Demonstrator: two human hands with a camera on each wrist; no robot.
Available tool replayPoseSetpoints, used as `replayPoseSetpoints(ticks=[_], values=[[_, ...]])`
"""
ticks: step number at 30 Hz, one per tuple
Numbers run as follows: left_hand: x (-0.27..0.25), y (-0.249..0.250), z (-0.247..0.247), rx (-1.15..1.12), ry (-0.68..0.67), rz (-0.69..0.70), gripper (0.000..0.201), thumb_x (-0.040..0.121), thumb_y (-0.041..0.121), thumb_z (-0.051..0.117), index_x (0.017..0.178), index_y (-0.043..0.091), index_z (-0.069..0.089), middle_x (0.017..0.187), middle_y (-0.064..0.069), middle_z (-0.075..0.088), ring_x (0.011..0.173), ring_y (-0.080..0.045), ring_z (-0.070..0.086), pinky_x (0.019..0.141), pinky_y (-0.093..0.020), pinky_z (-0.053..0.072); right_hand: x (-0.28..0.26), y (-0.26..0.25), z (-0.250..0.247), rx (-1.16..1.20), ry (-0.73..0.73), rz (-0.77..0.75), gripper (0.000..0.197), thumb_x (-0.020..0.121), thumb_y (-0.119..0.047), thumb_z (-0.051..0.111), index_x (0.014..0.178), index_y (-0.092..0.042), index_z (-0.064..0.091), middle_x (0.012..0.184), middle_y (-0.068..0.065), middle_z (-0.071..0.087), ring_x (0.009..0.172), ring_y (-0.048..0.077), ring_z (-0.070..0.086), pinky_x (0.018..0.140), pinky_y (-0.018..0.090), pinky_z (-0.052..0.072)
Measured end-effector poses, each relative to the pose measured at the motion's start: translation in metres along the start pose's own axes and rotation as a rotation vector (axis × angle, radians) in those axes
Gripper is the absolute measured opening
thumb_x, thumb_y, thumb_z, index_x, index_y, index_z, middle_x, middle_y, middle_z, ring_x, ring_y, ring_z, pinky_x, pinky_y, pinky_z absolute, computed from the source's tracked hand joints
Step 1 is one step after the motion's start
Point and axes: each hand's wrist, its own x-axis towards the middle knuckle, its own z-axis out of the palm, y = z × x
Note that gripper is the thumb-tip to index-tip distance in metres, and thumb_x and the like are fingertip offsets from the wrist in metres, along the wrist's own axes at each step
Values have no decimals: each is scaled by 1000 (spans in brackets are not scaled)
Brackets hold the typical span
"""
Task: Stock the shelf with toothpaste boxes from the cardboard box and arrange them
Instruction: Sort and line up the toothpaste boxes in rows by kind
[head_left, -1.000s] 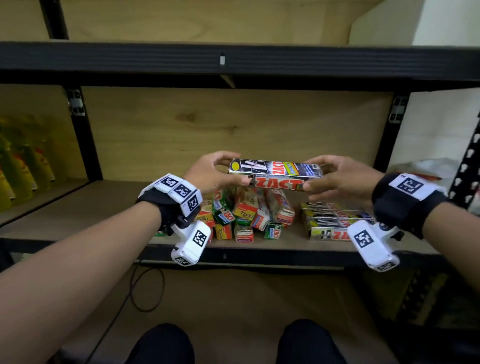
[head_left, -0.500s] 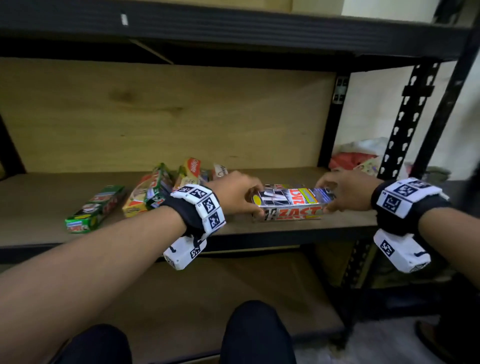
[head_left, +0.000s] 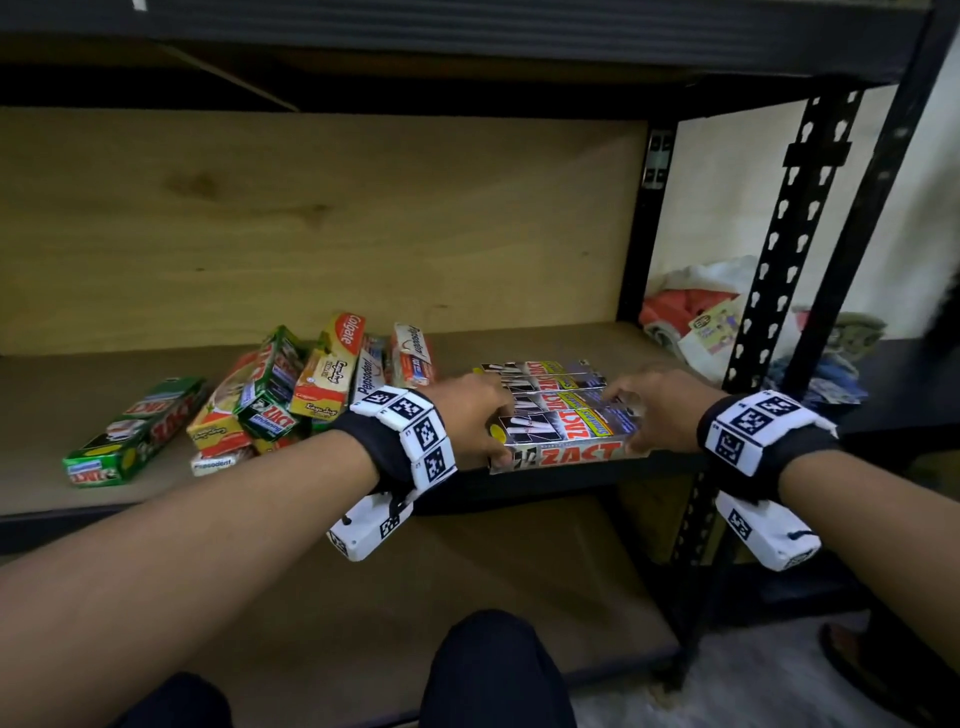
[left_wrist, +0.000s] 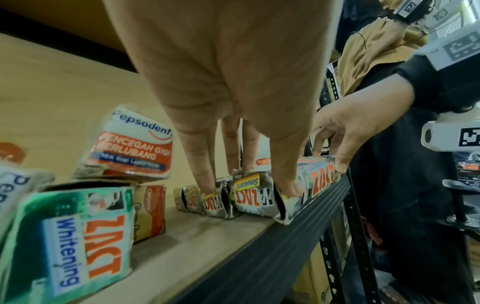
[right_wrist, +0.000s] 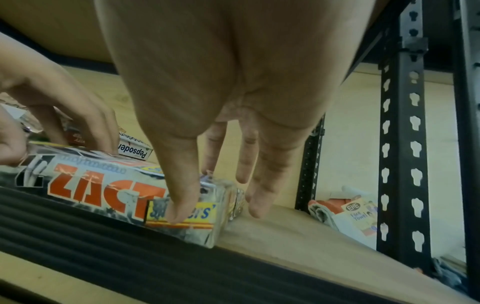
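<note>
Silver box: the silver Zact box (head_left: 563, 441) lies flat at the front edge of the wooden shelf (head_left: 322, 467), the nearest one of a row of same boxes (head_left: 545, 382) that lie side by side behind it.
Left hand: the left hand (head_left: 470, 415) is on the left end of this box; in the left wrist view the thumb presses on the end flap and the fingers (left_wrist: 205, 164) reach down behind it, so the hand grasps the box.
Right hand: the right hand (head_left: 652, 410) takes the right end; the thumb lies on the front face over the yellow label, the other fingers (right_wrist: 259, 185) hang down past the end of the row. It holds the box too.
Mixed pile: a pile of Colgate, Pepsodent and green Zact boxes (head_left: 306, 387) lies without order to the left of the row.
Green box: one long green Zact box (head_left: 137, 431) lies alone further left.
Beside the shelf: some cloth and packets (head_left: 696, 322) are behind the black post (head_left: 784, 223) on the right.
</note>
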Motion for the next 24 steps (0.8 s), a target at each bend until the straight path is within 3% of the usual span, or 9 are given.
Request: replayPoseSetpoints(ticks=[3,6,13,16,20,24], values=[[1,-3,-1,-40,4,9,67,74,50,77,132,24,57,128,1,60,115,-18,56,96,-39,49,2,-1,1,-21,-30,-61,68,83,-22,78,141,-40,48,142,1,50,118,20,54,94,31,48],[0,-1,-4,-69,18,20,69,76,44,79,138,26,54,136,2,58,122,-18,54,101,-36,47,3,-4,1,-62,-73,-76,70,89,-21,73,147,-41,40,145,2,50,118,20,57,88,28,47],[2,3,-8,-95,-17,-12,54,80,39,77,128,19,64,124,-2,65,115,-20,58,97,-36,49,13,-9,-5,-169,-119,-92,71,92,-17,68,151,-38,35,147,3,49,127,23,53,100,32,45],[5,3,-5,-106,-14,-34,57,85,37,73,137,21,57,133,-2,59,121,-20,54,97,-28,42,20,-11,-1,-197,-134,-101,71,96,-12,61,154,-36,29,148,3,48,130,24,50,106,34,43],[12,2,2,-117,-32,-67,59,89,35,69,143,21,50,139,-6,53,126,-22,50,99,-29,40,24,-7,6,-155,-124,-111,67,99,-12,51,155,-37,26,146,1,51,127,25,52,106,36,44],[12,1,6,-227,-15,-132,72,85,37,74,147,20,43,149,0,44,137,-19,41,109,-29,35,24,-6,15,-85,-124,-97,68,99,-13,50,155,-39,22,148,3,47,128,26,51,109,38,41]])
